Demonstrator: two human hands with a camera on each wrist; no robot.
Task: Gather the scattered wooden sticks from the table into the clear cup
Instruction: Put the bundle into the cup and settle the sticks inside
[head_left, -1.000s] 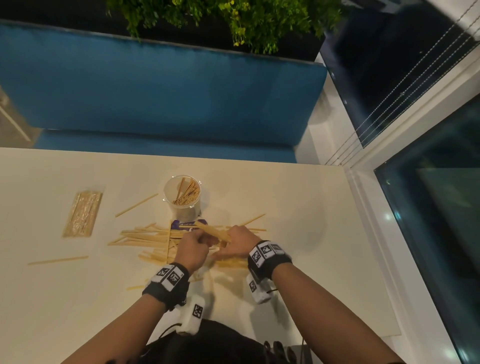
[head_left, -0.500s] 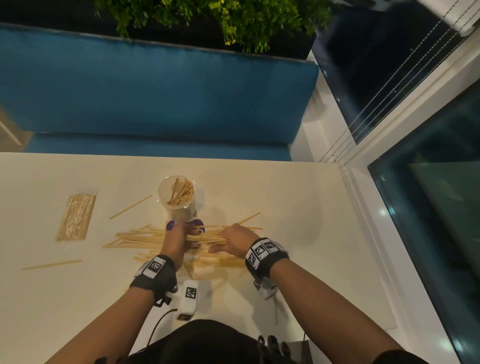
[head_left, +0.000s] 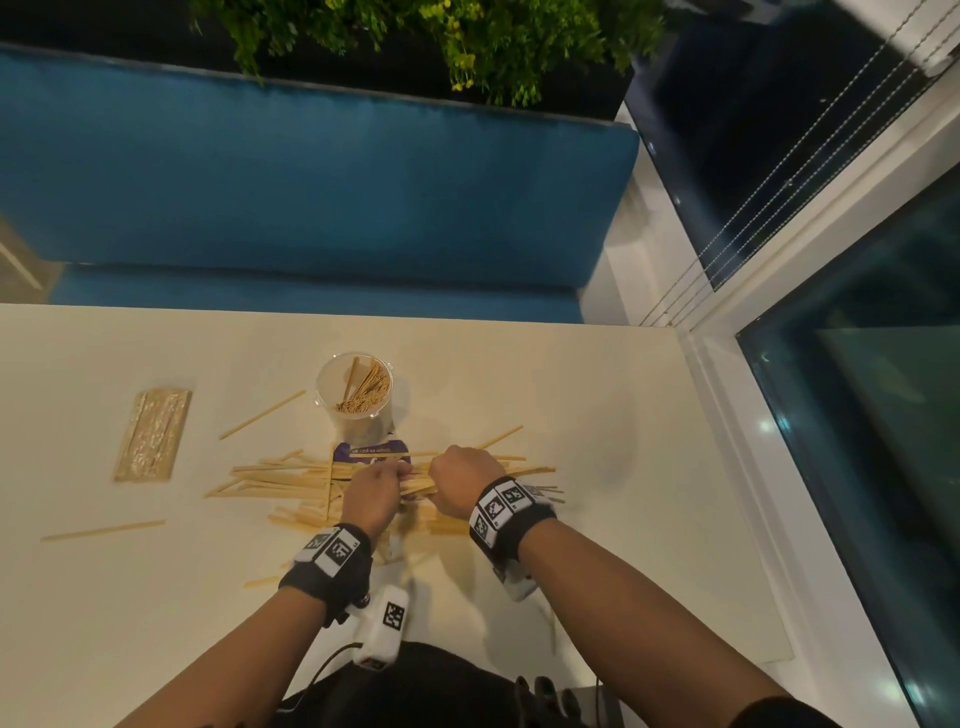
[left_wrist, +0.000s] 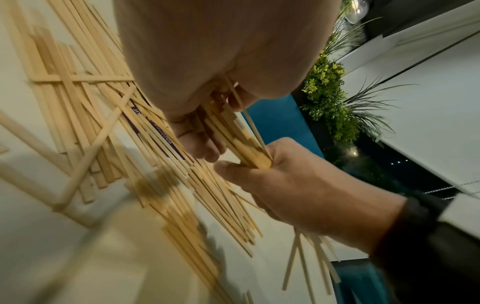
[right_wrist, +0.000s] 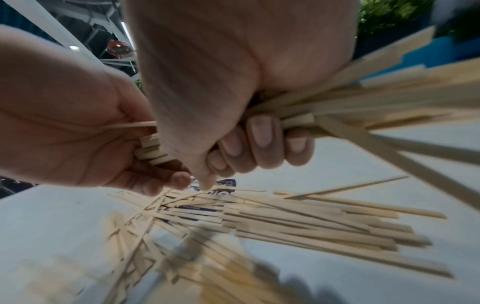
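Wooden sticks (right_wrist: 324, 224) lay in a pile | right hand (right_wrist: 246, 131) squeezed a bunch (right_wrist: 363, 98) | left hand (right_wrist: 85, 131) pinched its end | loose ones could slip, or bump the cup (head_left: 355, 397) over.

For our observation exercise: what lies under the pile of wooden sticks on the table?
Under the pile of wooden sticks lies a purple printed packet, partly showing near the clear cup. Its full text and size are covered.

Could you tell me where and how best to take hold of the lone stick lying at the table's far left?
Probably pinch the lone stick at its middle from above, fingers across its narrow width. It lies flat on the table, apart from the pile, with bare surface along both long edges.
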